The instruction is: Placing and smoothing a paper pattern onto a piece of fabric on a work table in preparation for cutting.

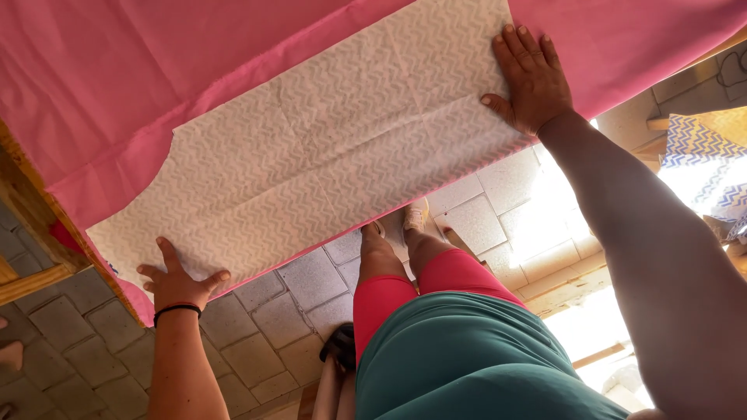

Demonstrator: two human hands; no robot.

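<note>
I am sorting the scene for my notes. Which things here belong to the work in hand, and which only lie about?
In use:
- white zigzag-print fabric piece, pressed flat by both hands
- pink cloth spread beneath it
- left hand, on its near corner
- right hand, on its far end
- wooden table

Lying about:
- blue zigzag fabric, at the right edge
- paved floor

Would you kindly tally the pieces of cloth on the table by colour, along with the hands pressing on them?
Pink cloth: 1
White zigzag-patterned piece: 1
Hands, left hand and right hand: 2
Total: 4
</note>
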